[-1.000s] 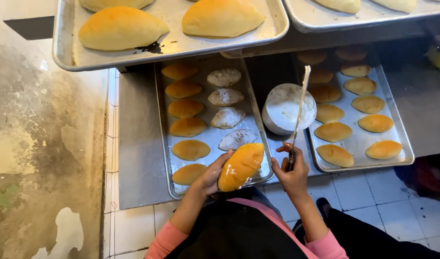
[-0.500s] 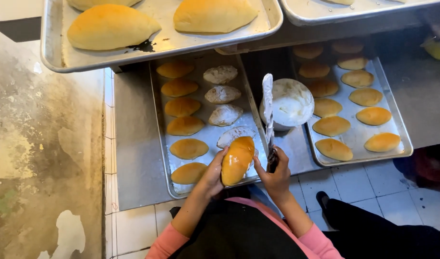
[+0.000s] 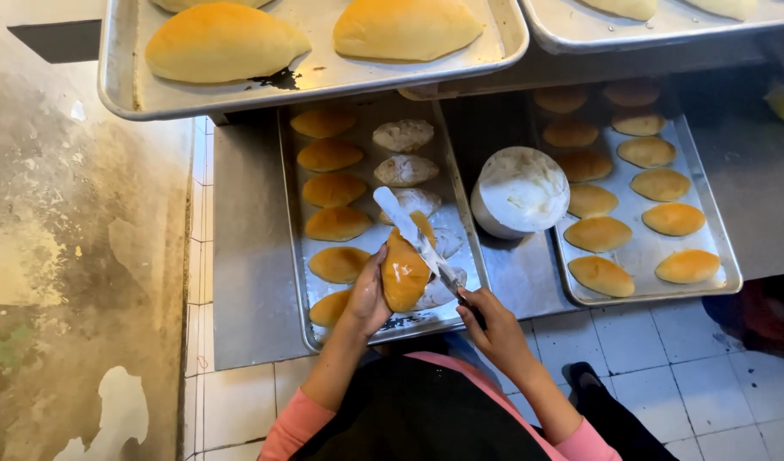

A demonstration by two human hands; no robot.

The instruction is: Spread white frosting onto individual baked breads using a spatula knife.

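L hand holds bun; R hand w/ knife in it.

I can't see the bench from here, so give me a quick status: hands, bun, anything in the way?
Left hand grips golden bun over left tray. Right hand holds spreading knife, blade across bun. White tub nearby, not blocking.

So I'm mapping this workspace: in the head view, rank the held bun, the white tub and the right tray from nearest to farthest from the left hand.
1. Held bun: in the left hand.
2. White tub: up and right, between trays.
3. Right tray: far right.
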